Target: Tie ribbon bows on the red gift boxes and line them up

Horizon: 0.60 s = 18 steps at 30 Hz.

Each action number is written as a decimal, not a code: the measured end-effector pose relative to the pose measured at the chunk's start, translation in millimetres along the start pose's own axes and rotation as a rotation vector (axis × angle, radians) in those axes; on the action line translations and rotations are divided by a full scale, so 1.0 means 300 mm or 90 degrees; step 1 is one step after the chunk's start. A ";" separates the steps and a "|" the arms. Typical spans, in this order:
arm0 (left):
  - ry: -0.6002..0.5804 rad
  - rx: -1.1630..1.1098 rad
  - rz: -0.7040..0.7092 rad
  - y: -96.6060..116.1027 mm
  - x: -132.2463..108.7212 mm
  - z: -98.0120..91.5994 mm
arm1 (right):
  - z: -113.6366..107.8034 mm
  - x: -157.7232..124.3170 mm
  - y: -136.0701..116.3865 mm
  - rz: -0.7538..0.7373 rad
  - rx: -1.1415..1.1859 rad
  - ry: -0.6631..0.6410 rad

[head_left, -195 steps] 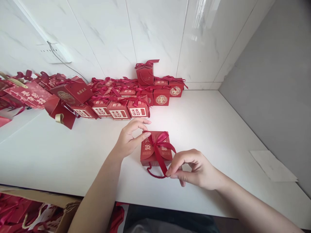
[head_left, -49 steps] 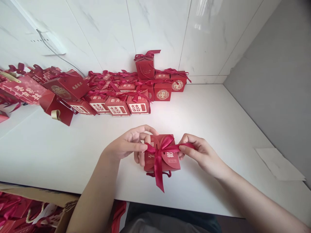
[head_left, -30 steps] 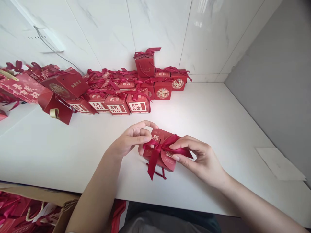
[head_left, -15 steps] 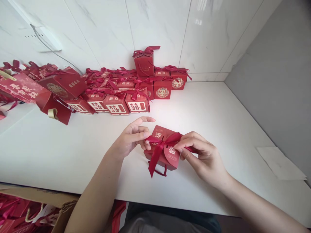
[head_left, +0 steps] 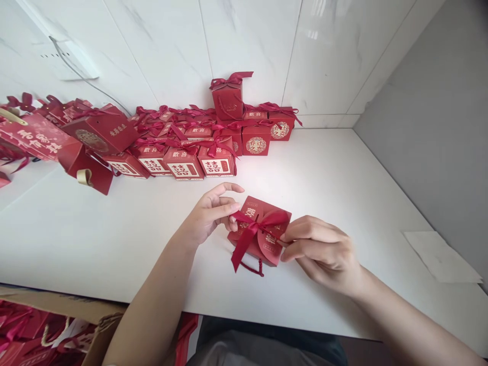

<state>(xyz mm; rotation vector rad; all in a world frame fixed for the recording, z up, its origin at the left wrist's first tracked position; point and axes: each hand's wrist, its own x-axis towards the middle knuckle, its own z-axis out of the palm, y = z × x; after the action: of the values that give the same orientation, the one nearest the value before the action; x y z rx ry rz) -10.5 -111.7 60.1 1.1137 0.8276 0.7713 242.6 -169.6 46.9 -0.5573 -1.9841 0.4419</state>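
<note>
In front of me on the white table stands a red gift box [head_left: 269, 207] with pale printed characters on its folded top. A dark red ribbon [head_left: 247, 241] crosses that top in a bow, one tail hanging toward me. My left hand [head_left: 214, 211] pinches the ribbon's left loop between thumb and a finger, its index finger raised and curved. At the box's right edge, my right hand [head_left: 322, 251] has its fingertips closed on a right-hand part of the ribbon. A twisted cord handle [head_left: 251, 267] sticks out at the near side of the box.
Rows of similar ribboned boxes [head_left: 183, 163] line the tiled wall, one box [head_left: 227, 101] standing on top. More red packages [head_left: 32, 134] are piled at left. A cardboard carton [head_left: 102, 335] of red items sits at lower left, and white paper [head_left: 442, 256] lies at right.
My right hand has moved slightly right and down, drawing at the ribbon. The bow's right loop has become smaller and flatter. My left hand keeps its pinch, shifted slightly right.
</note>
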 end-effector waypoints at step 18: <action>-0.061 -0.015 0.019 -0.005 0.002 0.010 | 0.051 -0.002 -0.031 0.192 -0.074 0.057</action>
<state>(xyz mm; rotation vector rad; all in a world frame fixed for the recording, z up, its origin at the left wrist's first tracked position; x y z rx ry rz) -7.5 -112.9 59.1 1.1353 0.7218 0.7452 227.3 -178.7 44.7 -0.9410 -1.8541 0.4793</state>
